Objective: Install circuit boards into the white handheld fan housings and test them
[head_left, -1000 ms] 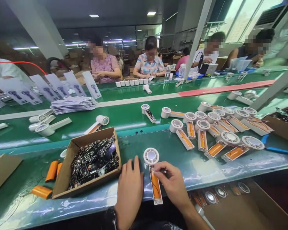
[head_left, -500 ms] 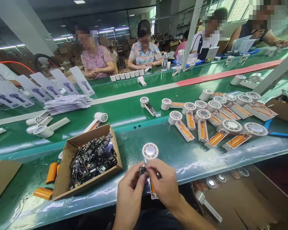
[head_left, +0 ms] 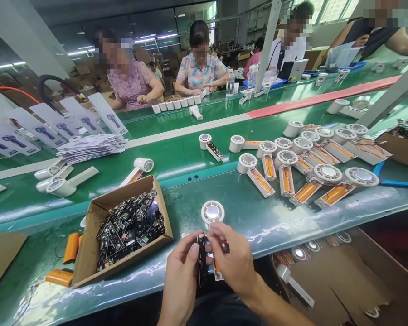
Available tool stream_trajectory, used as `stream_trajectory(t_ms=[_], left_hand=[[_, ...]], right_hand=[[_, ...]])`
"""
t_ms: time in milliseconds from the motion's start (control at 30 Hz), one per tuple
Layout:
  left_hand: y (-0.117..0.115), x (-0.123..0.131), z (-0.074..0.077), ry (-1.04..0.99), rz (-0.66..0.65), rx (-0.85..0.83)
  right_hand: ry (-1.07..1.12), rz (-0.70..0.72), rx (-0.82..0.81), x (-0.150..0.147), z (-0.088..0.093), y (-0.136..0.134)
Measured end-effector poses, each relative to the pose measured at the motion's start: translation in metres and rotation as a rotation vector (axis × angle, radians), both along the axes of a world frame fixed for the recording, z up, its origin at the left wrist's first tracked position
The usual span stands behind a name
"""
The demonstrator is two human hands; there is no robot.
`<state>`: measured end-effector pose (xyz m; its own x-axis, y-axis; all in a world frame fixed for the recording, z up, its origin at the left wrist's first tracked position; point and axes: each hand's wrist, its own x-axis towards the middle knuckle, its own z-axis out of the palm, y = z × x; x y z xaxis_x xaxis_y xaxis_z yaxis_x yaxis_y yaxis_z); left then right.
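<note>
Two bare hands come together before us at the near edge of the glossy green worktop in the head view. Our left hand grips a slim black circuit board between thumb and fingers, held lengthwise, with its lower end over the near edge. Our right hand has its thumb and fingers bent in close by the board's upper end; we cannot tell whether they grip anything, as the tips are partly hidden. Just beyond them on the worktop sits a white plastic handheld fan with a round, silver-centred head, its handle pointing toward the near edge and mostly covered by our right hand, a strip of orange showing. To the left of our hands, near that same edge, we see an open brown cardboard box filled with black circuit boards, and orange cylindrical cells lie to its left. Toward the worktop's far right corner we have a crowd of white fans with orange-filled handles. Below the near edge, at the right, stands a large brown carton. Across from us, co-workers sit along the far side.
</note>
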<state>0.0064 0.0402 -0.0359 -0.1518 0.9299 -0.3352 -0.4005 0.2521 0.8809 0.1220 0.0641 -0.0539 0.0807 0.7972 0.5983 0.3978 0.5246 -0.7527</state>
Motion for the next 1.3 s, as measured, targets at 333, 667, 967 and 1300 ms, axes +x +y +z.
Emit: stream_trajectory(t_ms=[333,667,967,1300], left_hand=[[0.000,-0.005,0.007,0.361,-0.065,0.112],[-0.003,-0.006,0.003,0.389,-0.109,0.079],[-0.005,-0.007,0.003,0.524,-0.159,0.217],[0.005,0.001,0.016,0.662,-0.161,0.281]], right_hand=[[-0.270,0.060,0.169,0.009,0.001,0.005],[-0.076,0.118,-0.032,0.012,0.005,0.005],[0.111,0.352,-0.312,0.028,0.023,-0.002],[-0.607,0.369,-0.071,0.037,0.033,0.006]])
